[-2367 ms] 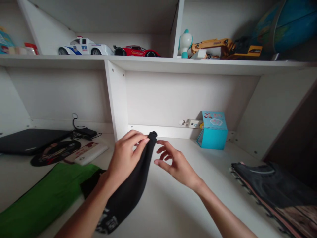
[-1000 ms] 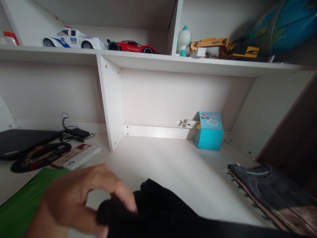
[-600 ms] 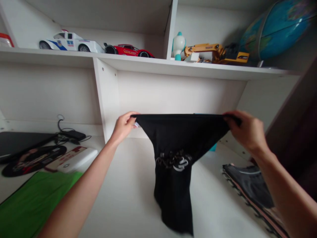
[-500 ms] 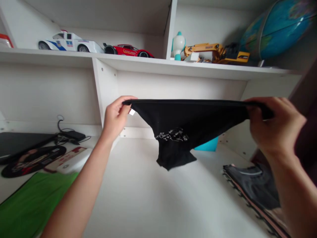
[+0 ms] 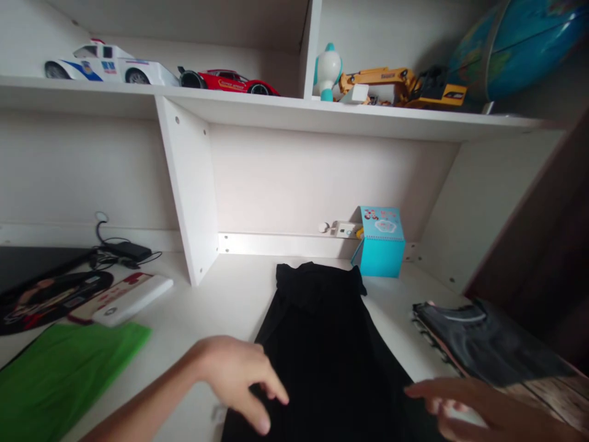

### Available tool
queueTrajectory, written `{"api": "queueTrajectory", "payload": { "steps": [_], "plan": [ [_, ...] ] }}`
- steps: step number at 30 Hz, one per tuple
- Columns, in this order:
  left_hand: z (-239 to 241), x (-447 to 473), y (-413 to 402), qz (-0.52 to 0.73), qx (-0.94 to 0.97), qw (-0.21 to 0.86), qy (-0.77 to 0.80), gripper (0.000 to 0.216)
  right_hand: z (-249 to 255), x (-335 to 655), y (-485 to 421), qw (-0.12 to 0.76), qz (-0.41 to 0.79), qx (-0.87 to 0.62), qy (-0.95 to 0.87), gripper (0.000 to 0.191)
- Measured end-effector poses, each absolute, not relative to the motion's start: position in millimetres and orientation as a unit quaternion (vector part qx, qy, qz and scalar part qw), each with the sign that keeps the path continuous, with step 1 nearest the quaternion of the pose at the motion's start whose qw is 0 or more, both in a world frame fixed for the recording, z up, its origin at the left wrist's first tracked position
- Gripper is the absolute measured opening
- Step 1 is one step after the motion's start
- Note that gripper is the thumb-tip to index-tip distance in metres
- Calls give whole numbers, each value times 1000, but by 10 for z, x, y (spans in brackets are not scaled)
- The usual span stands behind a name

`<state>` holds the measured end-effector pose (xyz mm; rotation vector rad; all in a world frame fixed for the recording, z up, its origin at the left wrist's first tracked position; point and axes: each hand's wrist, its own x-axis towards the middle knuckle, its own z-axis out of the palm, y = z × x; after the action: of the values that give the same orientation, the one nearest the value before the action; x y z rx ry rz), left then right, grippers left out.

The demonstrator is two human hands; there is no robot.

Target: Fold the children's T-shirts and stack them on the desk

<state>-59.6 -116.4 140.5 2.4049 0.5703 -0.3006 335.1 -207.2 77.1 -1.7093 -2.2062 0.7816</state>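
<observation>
At the bottom of the frame, left of centre, the left hand (image 5: 242,376) is unclenched over the black garment (image 5: 326,337), thumb and forefinger parted; at lower right, the right hand (image 5: 478,402) is unclenched too, fingers loosely bent by the garment's edge — whether either hand touches it, I cannot tell. The garment lies spread from bottom centre to mid-frame. Green cloth (image 5: 73,374) lies lower left, grey clothing (image 5: 492,344) right; beyond — a blue desk calendar (image 5: 381,256), right of centre.
</observation>
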Motion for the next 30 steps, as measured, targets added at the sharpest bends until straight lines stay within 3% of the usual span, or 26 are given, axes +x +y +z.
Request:
{"api": "queueTrajectory", "payload": {
  "steps": [5,10,17,22,26,30],
  "plan": [
    [755,62,-634,77,934,225,265,32,605,2707,-1519,207,148,-585,-770,37],
    [322,395,-81,99,905,89,405,30,21,2534,-1128,129,43,-653,-745,48],
    [462,-272,400,288,775,24,562,35,-198,2598,-1142,119,17,-651,-749,50],
    [658,-1107,514,157,597,26,786,38,-237,2589,-1102,115,0,-656,-746,50],
    [680,-913,459,204,670,-54,712,38,-278,2584,-1077,113,-5,-655,-747,50],
    [449,-349,448,193,840,12,507,40,-243,2531,-1132,87,10,-667,-740,51]
  ]
}}
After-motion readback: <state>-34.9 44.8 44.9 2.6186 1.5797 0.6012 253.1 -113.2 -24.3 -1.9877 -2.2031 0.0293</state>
